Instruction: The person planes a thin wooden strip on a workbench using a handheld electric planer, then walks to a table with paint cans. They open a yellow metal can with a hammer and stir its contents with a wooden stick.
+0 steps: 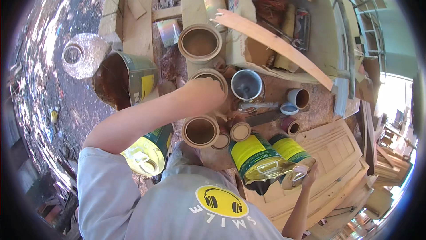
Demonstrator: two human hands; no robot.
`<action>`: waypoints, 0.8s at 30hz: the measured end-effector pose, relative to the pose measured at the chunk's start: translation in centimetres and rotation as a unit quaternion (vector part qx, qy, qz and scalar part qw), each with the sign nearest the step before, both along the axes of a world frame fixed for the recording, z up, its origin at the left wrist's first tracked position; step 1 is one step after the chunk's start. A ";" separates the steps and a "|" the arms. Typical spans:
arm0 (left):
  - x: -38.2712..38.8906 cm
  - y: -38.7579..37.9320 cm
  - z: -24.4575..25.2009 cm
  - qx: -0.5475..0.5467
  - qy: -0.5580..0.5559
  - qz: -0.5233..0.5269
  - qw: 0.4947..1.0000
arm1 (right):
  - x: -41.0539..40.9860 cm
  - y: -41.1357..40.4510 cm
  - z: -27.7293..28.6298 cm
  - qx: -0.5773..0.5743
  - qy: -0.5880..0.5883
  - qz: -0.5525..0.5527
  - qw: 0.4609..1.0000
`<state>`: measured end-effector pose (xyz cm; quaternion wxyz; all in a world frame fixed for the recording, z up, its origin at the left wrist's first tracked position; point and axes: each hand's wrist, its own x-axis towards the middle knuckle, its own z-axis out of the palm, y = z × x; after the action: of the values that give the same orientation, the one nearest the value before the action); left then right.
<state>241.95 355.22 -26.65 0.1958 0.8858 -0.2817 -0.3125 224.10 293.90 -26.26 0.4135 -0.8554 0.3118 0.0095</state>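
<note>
My left hand [210,90] reaches over an open round can [222,79], its fingers hidden at the can's mouth. My right hand [310,175] grips the top rim of a green-and-yellow metal can [289,147] that lies tilted. Beside that one leans a similar can [253,155], its top cut and bent back with a handle on it. An open can with brown contents [200,44] stands beyond my left hand, and another open can [200,131] stands nearer to me. A pale-blue cup with grey liquid [246,85] is just right of my left hand.
A torn cardboard box [239,52] holds tools and wire, with a wooden strip [273,38] across it. A panelled wooden door [327,146] lies to the right. A cut-open large tin [111,80] and a plastic jug [87,55] stand left. Small cups [298,98] stand nearby.
</note>
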 end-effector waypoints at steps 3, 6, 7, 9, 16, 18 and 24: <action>2.7 -1.4 0.5 0.020 0.110 -0.014 0.994 | 0.7 3.0 0.4 0.031 -0.021 0.002 0.999; 2.9 -1.4 -3.1 0.042 0.077 -0.017 0.996 | -0.7 -0.5 -0.4 -0.048 0.013 0.071 0.996; 2.3 -1.1 -5.4 0.047 0.031 -0.013 0.998 | -0.5 -0.4 -0.2 -0.059 0.013 0.079 0.995; 2.1 -0.5 -8.7 0.062 -0.038 -0.012 0.997 | 0.4 0.6 0.0 -0.041 0.006 0.061 0.997; 3.6 -1.9 -6.5 0.119 -0.008 -0.083 0.989 | 1.0 2.2 0.4 -0.012 -0.009 0.034 0.999; 3.7 -2.1 -6.2 0.133 -0.002 -0.094 0.987 | 0.9 1.8 0.4 -0.015 0.010 0.052 0.998; 3.8 -2.6 -5.8 0.161 0.013 -0.119 0.980 | 0.9 2.2 0.2 0.008 -0.003 0.041 0.999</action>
<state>245.77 352.57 -32.42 0.0158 0.8620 -0.3283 -0.3859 224.97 296.12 -26.06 0.4203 -0.8644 0.2748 0.0266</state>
